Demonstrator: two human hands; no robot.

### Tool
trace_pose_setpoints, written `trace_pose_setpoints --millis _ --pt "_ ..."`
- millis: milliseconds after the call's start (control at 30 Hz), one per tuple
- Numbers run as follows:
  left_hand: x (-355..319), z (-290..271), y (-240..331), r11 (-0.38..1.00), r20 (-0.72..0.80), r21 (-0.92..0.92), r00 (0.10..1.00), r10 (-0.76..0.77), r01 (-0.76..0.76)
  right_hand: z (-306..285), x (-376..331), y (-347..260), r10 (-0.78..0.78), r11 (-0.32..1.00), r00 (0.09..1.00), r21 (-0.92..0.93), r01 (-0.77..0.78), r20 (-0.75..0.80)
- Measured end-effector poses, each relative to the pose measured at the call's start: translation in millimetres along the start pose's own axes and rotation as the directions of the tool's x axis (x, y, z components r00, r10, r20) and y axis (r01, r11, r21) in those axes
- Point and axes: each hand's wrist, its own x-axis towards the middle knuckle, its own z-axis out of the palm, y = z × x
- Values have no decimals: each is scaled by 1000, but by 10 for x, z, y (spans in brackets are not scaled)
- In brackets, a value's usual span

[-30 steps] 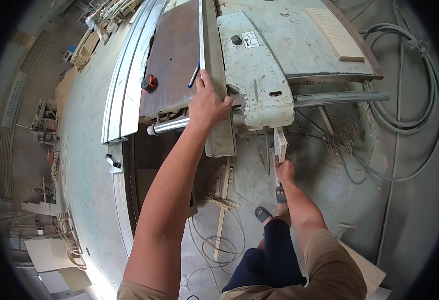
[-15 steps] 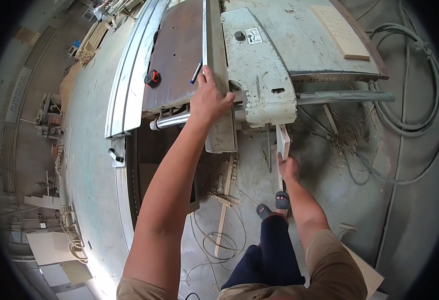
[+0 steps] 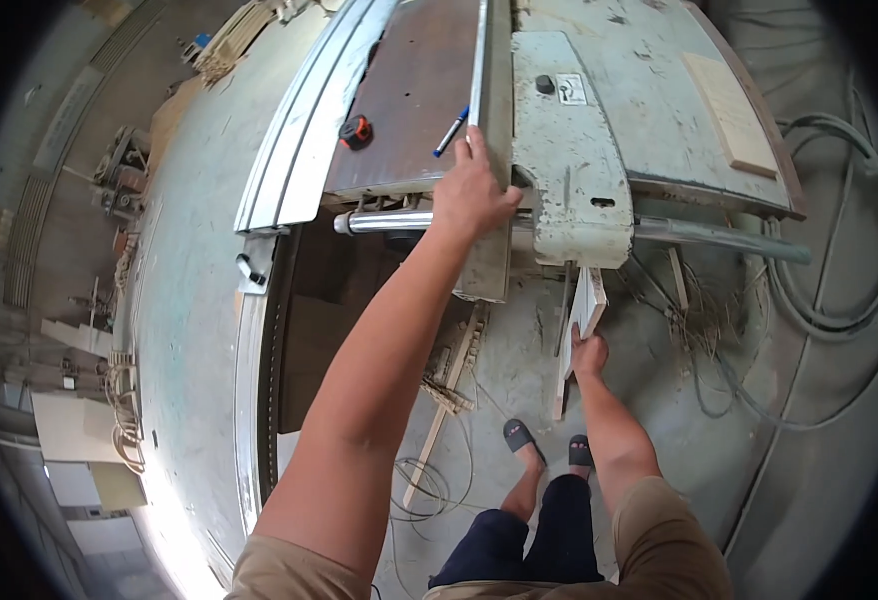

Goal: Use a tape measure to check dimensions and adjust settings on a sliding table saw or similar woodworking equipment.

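Observation:
My left hand point(image 3: 474, 193) rests on a long metal bar point(image 3: 496, 85) along the saw machine's top. Its fingers stretch forward and its thumb is spread to the right. A blue-tipped pen point(image 3: 451, 132) lies just left of the fingertips on the brown table surface point(image 3: 427, 80). Below the pale, chipped metal housing point(image 3: 571, 130), my right hand point(image 3: 589, 354) is closed around a narrow, white-faced board point(image 3: 585, 298). The board hangs on edge and slopes toward my feet. Part of its far end is behind the housing.
An orange-and-black tape measure point(image 3: 356, 132) lies on the brown surface, beside the silver sliding rail point(image 3: 309, 120). At right, a flat wooden board point(image 3: 729, 110) rests on the pale table. A metal tube point(image 3: 719, 238) juts out. Hoses point(image 3: 809, 290), cables point(image 3: 429, 485) and scraps point(image 3: 447, 395) cover parts of the floor.
The machine has shifted right in view. My feet have moved apart, and my right hand with the board sits slightly lower. My left hand keeps its place on the bar.

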Motion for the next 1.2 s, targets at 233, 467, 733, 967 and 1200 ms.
trace_pose_setpoints --millis 233,467,733,967,1200 --pt "-486 -84 -221 985 -380 151 925 -16 79 -877 -517 -242 -114 982 894 183 37 433" --pt "-4123 -231 -5 976 -426 -191 888 -174 100 -2670 -1539 2709 -79 871 570 -221 438 818" --pt "-8185 -172 -223 445 -222 -243 397 -891 862 -4519 -658 2151 -279 218 -525 586 780 804" --pt "-9357 -3721 487 938 -987 -111 74 -142 328 -3542 -1640 799 -250 7 -430 446 895 868" --pt "-12382 -4573 457 825 -995 90 86 51 557 -1339 -3512 -1022 -450 602 -168 437 668 877"
